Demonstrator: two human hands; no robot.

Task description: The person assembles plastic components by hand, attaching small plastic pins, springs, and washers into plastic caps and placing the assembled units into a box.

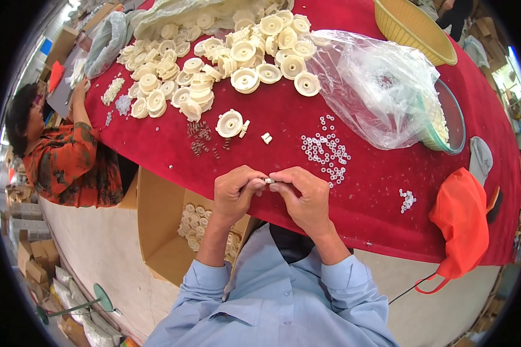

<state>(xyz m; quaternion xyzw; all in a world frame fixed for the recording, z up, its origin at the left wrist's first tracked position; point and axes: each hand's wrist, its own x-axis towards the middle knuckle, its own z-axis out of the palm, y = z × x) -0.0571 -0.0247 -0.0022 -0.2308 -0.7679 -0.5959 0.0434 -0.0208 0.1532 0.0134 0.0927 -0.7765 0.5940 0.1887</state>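
My left hand [235, 191] and my right hand [304, 195] meet above the near edge of the red-covered table. Thumbs and fingertips of both pinch one small white plastic piece [268, 180], partly covered by the fingers. Just beyond lie a small cream plastic fitting [266, 138], a round cream plastic wheel [230, 123] and another narrow cream fitting [244, 128]. Several thin coil springs [199, 132] are scattered left of the wheel. To the right of my hands, many small white rings [325, 149] lie loose, with a smaller cluster of rings [407, 200] farther right.
A big heap of cream wheels [244, 52] covers the far side. A clear plastic bag [376, 87] leans by a green-rimmed bowl [462, 124]; a yellow basket [414, 29] stands behind. An orange cloth bag [460, 217] hangs at right. A cardboard box [156, 240] holds wheels below. Another person [69, 156] sits left.
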